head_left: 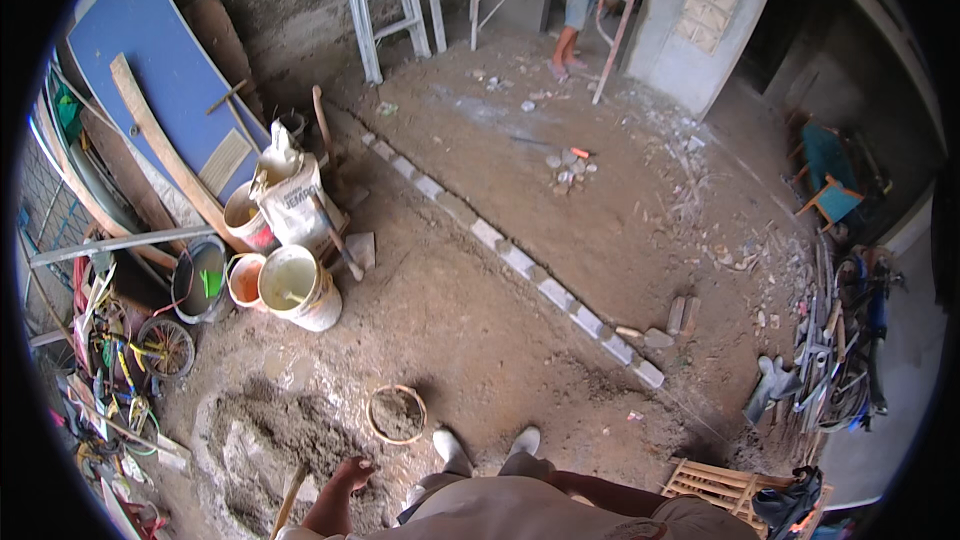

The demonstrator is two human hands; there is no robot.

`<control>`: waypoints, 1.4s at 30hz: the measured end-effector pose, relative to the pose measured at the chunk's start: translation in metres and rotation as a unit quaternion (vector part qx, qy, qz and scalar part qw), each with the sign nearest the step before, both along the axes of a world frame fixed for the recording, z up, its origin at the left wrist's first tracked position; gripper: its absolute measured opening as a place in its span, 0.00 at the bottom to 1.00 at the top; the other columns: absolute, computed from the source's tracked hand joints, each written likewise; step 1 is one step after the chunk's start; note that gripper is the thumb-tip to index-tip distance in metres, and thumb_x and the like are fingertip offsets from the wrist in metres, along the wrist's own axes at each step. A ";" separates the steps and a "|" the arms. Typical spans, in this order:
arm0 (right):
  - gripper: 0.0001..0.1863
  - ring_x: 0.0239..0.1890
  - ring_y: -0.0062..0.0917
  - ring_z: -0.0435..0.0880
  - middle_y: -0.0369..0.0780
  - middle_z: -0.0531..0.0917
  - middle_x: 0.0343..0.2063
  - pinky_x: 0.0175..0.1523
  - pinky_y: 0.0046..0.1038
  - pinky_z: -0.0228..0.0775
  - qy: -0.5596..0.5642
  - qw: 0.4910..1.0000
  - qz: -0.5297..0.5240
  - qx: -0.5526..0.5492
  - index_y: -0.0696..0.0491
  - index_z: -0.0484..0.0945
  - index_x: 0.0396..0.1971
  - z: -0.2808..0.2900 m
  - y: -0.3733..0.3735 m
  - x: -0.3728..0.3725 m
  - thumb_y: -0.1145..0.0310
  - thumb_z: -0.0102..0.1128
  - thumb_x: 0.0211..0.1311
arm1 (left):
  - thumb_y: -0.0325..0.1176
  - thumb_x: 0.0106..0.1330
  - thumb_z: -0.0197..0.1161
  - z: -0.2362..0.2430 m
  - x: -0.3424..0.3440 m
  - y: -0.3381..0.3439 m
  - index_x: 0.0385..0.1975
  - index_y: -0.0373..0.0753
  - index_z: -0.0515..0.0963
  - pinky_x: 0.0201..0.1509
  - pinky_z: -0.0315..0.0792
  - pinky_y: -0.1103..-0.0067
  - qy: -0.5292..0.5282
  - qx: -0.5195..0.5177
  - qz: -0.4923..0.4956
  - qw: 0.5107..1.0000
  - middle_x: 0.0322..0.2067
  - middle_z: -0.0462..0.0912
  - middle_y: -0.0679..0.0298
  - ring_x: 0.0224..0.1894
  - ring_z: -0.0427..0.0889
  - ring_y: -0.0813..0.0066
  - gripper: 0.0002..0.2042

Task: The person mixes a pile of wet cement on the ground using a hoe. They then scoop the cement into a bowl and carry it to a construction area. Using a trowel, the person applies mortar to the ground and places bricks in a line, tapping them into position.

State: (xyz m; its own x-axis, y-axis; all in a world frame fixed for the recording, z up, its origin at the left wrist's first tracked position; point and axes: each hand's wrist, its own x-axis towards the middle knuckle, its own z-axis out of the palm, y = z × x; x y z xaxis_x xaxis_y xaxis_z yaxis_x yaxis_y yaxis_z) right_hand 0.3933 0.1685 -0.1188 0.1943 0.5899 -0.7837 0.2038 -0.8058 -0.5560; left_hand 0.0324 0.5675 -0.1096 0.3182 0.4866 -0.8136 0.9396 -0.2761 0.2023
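**Left hand on a handle at the mortar heap**

Head view: the left hand [350,477] is clenched around a wooden handle [288,502] above the grey mortar heap [265,450] on the dirt floor [480,310]. A round sieve [396,413] lies just beside the heap. The right hand is out of sight.

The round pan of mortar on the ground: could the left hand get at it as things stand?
Probably yes. The left hand grips a wooden handle over the mortar heap, and the round pan sits just beyond it with only bare ground between them.
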 end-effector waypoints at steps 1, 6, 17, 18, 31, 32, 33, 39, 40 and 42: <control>0.18 0.30 0.35 0.82 0.46 0.83 0.27 0.38 0.35 0.73 0.004 1.000 0.027 -0.003 0.50 0.79 0.35 0.001 -0.014 -0.006 0.49 0.63 0.58 | 0.49 0.62 0.64 -0.009 -0.005 -0.009 0.53 0.45 0.79 0.57 0.75 0.68 0.013 -0.012 -0.005 1.000 0.48 0.84 0.54 0.53 0.82 0.57 0.22; 0.25 0.38 0.39 0.82 0.47 0.82 0.33 0.45 0.38 0.75 -0.063 0.998 0.019 0.019 0.52 0.75 0.43 0.006 -0.048 -0.022 0.49 0.67 0.53 | 0.48 0.63 0.65 -0.026 0.031 -0.055 0.58 0.46 0.75 0.57 0.75 0.65 0.033 -0.090 0.018 0.995 0.49 0.83 0.51 0.53 0.81 0.53 0.25; 0.45 0.64 0.49 0.67 0.55 0.69 0.61 0.68 0.45 0.59 -0.075 0.993 0.011 -0.094 0.55 0.64 0.64 -0.057 -0.098 -0.080 0.44 0.69 0.50 | 0.46 0.62 0.65 -0.238 0.112 -0.089 0.61 0.41 0.71 0.65 0.68 0.65 -0.109 -0.045 0.028 0.993 0.57 0.76 0.48 0.60 0.75 0.52 0.29; 0.45 0.64 0.49 0.67 0.54 0.69 0.61 0.68 0.45 0.59 -0.085 0.992 -0.002 -0.089 0.54 0.64 0.64 -0.054 -0.096 -0.084 0.44 0.68 0.51 | 0.47 0.61 0.66 -0.261 0.117 -0.082 0.63 0.40 0.69 0.64 0.68 0.64 -0.126 -0.014 0.031 0.991 0.57 0.76 0.47 0.60 0.75 0.51 0.31; 0.40 0.65 0.49 0.64 0.49 0.70 0.61 0.68 0.47 0.59 -0.019 0.975 -0.120 -0.188 0.49 0.66 0.64 -0.049 -0.060 -0.137 0.46 0.66 0.54 | 0.45 0.61 0.67 -0.445 0.172 0.063 0.60 0.34 0.66 0.51 0.70 0.66 -0.186 -0.050 0.422 0.886 0.51 0.75 0.51 0.48 0.76 0.61 0.32; 0.40 0.64 0.49 0.64 0.49 0.70 0.60 0.68 0.47 0.59 -0.043 0.964 -0.124 -0.233 0.49 0.66 0.64 -0.035 -0.086 -0.145 0.46 0.66 0.54 | 0.44 0.61 0.67 -0.448 0.195 -0.005 0.58 0.37 0.69 0.45 0.72 0.68 -0.127 -0.144 0.458 0.868 0.46 0.77 0.55 0.43 0.77 0.66 0.28; 0.40 0.64 0.49 0.64 0.49 0.70 0.60 0.68 0.47 0.60 -0.053 0.966 -0.129 -0.217 0.50 0.66 0.64 -0.037 -0.083 -0.153 0.46 0.66 0.54 | 0.45 0.62 0.66 -0.445 0.192 0.010 0.56 0.39 0.70 0.46 0.72 0.70 -0.122 -0.123 0.485 0.857 0.45 0.76 0.57 0.44 0.77 0.66 0.26; 0.40 0.61 0.51 0.65 0.52 0.68 0.59 0.66 0.48 0.60 -0.054 0.947 -0.200 -0.247 0.51 0.66 0.63 -0.043 -0.085 -0.172 0.47 0.67 0.53 | 0.46 0.60 0.66 -0.400 0.151 0.024 0.30 0.44 0.73 0.26 0.67 0.78 -0.212 0.014 0.608 0.765 0.19 0.67 0.69 0.20 0.69 0.75 0.14; 0.40 0.61 0.51 0.64 0.52 0.68 0.59 0.65 0.49 0.61 -0.054 0.943 -0.213 -0.250 0.51 0.66 0.63 -0.042 -0.085 -0.167 0.47 0.68 0.53 | 0.48 0.60 0.65 -0.391 0.146 0.036 0.28 0.44 0.72 0.23 0.65 0.79 -0.147 0.059 0.623 0.766 0.18 0.65 0.69 0.19 0.68 0.75 0.15; 0.40 0.60 0.51 0.64 0.51 0.67 0.59 0.63 0.51 0.62 -0.080 0.943 -0.205 -0.248 0.50 0.65 0.63 -0.042 -0.090 -0.162 0.48 0.68 0.53 | 0.48 0.59 0.64 -0.373 0.137 0.025 0.28 0.41 0.71 0.23 0.64 0.78 -0.154 0.036 0.616 0.772 0.18 0.64 0.70 0.19 0.67 0.75 0.17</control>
State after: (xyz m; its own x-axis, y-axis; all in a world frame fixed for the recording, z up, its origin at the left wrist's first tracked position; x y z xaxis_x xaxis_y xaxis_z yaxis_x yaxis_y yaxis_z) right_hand 0.2314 0.0781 -0.1605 0.4655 0.0076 -0.8850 -0.1321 -0.9882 -0.0780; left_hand 0.1696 0.5926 -0.4821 -0.2486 0.6141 -0.7491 0.4084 0.7677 0.4938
